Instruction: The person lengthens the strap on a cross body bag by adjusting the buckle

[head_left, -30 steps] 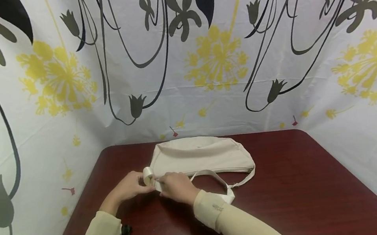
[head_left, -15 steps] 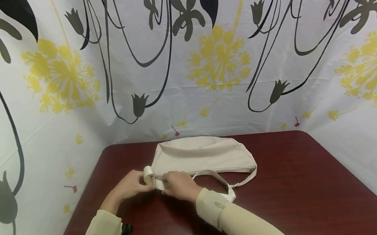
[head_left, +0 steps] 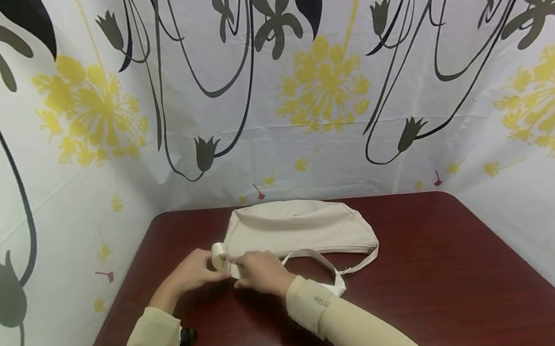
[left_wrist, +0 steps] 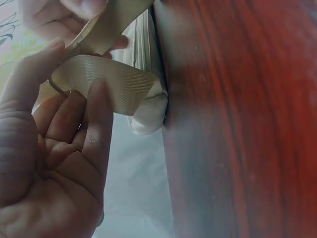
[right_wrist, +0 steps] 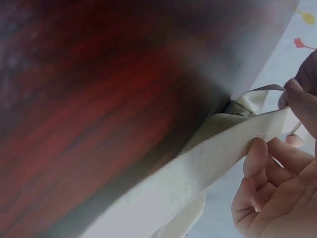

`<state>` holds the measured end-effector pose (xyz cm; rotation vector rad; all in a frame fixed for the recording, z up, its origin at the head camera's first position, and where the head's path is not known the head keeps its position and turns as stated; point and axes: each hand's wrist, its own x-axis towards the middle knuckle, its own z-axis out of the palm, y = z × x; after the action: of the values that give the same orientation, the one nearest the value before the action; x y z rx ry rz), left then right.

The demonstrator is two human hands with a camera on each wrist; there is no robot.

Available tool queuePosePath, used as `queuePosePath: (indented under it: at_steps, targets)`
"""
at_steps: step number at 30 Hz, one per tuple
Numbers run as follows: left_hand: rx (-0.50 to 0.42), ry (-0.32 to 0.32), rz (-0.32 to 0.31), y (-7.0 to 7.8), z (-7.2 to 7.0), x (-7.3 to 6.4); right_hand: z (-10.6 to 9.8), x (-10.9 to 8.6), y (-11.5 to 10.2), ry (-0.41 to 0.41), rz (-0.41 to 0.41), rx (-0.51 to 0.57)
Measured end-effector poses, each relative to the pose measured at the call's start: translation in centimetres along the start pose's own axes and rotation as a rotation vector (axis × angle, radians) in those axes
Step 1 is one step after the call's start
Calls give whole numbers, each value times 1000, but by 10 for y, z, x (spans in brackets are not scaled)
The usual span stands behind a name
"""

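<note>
Little has moved over the last second beyond a slight shift of view: the left hand [head_left: 197, 271] and right hand [head_left: 261, 271] stay close together, each pinching the strap [left_wrist: 106, 82]. Should either pinch loosen, the curled band, which looks springy, could slip or twist. Fingers are bent; the forearms converge from the near side. Beyond them, the bag [head_left: 295, 229] lies toward the far side of the table [head_left: 427, 270].

Right hand [head_left: 263, 273] slightly nearer left hand [head_left: 197, 271] than half second ago; visible strap [head_left: 235, 270] between them shorter.
</note>
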<state>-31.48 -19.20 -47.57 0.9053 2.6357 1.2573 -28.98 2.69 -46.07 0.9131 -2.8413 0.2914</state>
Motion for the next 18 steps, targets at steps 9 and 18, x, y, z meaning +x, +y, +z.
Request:
queuePosePath:
  at_steps: [9, 18]
  targets:
    - [-31, -35, -25, -2, 1, 0, 5, 3, 5, 10, -20, -15]
    - [5, -64, 29, -6, 1, 1, 7, 6, 10, -43, 42, 94]
